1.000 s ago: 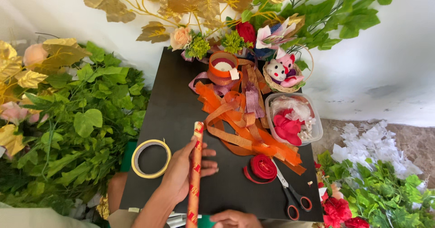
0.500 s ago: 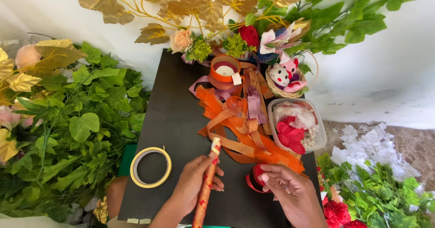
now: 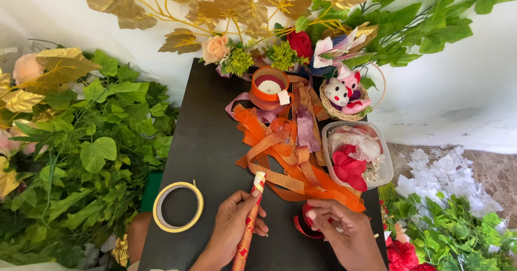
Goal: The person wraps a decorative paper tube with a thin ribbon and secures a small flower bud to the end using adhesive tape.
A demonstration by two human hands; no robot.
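Note:
My left hand grips a long stick wrapped in orange and red patterned ribbon, its pale tip pointing up toward the ribbon pile. My right hand rests on a red ribbon spool on the black table, fingers curled over it with a loose red end beside it. A tangle of orange ribbons lies just above both hands.
A roll of yellow tape lies left of my left hand. A clear tub of red and white petals, a small basket with a plush toy, an orange ribbon roll and artificial leaves and flowers surround the table.
My left hand has pulled the wrapped stick lower and tilted it right. My right hand came up from the bottom edge and settled on the red spool.

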